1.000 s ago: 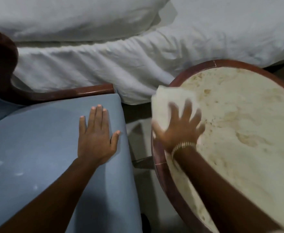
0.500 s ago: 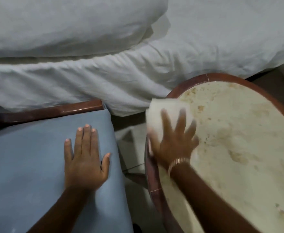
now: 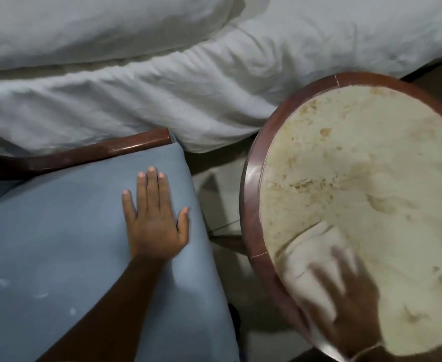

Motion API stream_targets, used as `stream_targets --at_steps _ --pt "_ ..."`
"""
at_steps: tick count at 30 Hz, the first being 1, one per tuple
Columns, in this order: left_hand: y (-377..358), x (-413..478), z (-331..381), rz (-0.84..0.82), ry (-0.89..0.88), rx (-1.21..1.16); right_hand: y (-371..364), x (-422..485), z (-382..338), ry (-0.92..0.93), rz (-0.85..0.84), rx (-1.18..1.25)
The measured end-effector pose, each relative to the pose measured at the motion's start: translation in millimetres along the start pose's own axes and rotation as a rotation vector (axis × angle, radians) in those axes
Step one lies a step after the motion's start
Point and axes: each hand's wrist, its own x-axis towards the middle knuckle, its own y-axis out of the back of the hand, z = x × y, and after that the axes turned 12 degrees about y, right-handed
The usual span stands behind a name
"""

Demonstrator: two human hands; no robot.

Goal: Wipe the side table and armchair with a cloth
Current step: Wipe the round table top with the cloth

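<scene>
Right hand (image 3: 350, 304) spread (blurred), pressing cloth (image 3: 308, 254) on side table (image 3: 252, 178) — left hand (image 3: 156, 223) flat on armchair (image 3: 58, 244) seat

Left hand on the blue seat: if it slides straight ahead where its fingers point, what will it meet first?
The left hand would likely meet the armchair's wooden rail first; white bedding lies beyond.

Blur: R hand (image 3: 350, 309), cloth (image 3: 307, 257)
</scene>
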Motion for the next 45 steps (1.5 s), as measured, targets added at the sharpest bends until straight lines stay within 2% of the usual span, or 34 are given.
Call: stream_targets --at_steps 2,4,5,6,8,10,11,14,16,18,21,24,27,29,32,34,36,37,39,41,42,45 --pt "1.0 1.1 1.0 -0.004 -0.009 0.023 14.6 25.7 53.2 -0.388 0.020 0.077" --pt "3.7 -1.0 1.0 -0.015 0.000 0.035 24.1 89.4 85.7 -0.772 0.167 0.111" --pt "5.0 -1.5 0.7 -0.021 -0.002 0.039 26.3 124.8 90.5 -0.812 0.200 0.105" --pt "7.6 -1.3 1.9 -0.035 -0.006 0.047 29.0 156.3 86.8 -0.726 0.171 0.091" --pt "16.1 1.0 11.3 -0.073 0.043 0.043 20.1 179.2 59.9 -0.373 0.107 0.046" --pt "31.3 0.2 39.2 -0.133 0.158 -0.030 5.8 125.0 24.7 -0.076 0.089 0.041" --pt "39.9 -1.5 63.2 -0.177 0.162 -0.094 4.3 77.9 17.7 0.005 0.061 0.048" --pt "56.7 -8.2 153.7 -0.222 -0.031 -0.183 17.4 -34.8 72.9 0.016 -0.039 0.108" --pt "56.9 -15.5 216.9 -0.232 -0.065 -0.208 31.0 -45.0 156.1 -0.115 -0.094 0.113" --pt "46.9 -19.5 264.6 -0.208 -0.039 -0.196 39.1 -13.7 233.8 -0.300 -0.061 0.117" --pt "31.4 -10.0 305.4 -0.172 -0.026 -0.128 44.8 97.8 302.3 -0.298 0.076 0.025" --pt "28.5 -4.1 318.9 -0.197 -0.003 -0.085 29.6 168.3 294.6 -0.241 0.162 -0.055" --pt "35.6 -3.7 319.7 -0.252 0.011 -0.073 22.1 89.5 268.5 -0.035 0.078 -0.015" --pt "37.2 -3.8 319.7 -0.258 0.004 -0.067 25.6 20.1 277.9 -0.006 0.002 0.001" --pt "37.4 -2.2 322.5 -0.258 -0.006 -0.084 43.4 25.7 327.8 -0.158 -0.127 0.034" --pt "36.7 -1.3 322.3 -0.245 -0.014 -0.092 49.6 91.2 335.7 -0.330 -0.006 0.026" --pt "37.2 -0.8 321.8 -0.219 -0.004 -0.096 47.4 171.1 311.1 -0.449 0.108 0.043" --pt "38.2 -1.3 322.4 -0.209 0.004 -0.110 43.9 205.8 289.2 -0.414 0.115 0.058" --pt "42.2 -3.3 324.2 -0.187 0.021 -0.140 36.8 240.6 240.3 -0.158 0.125 0.031" --pt "43.4 -8.0 316.7 -0.178 0.074 -0.130 30.5 211.6 212.5 0.105 0.084 0.004" --pt "42.5 -12.5 309.9 -0.173 0.092 -0.128 26.1 178.2 213.3 0.170 0.079 0.015" --pt "37.6 -19.6 293.0 -0.153 0.082 -0.128 25.4 67.6 260.8 0.077 0.059 0.032"
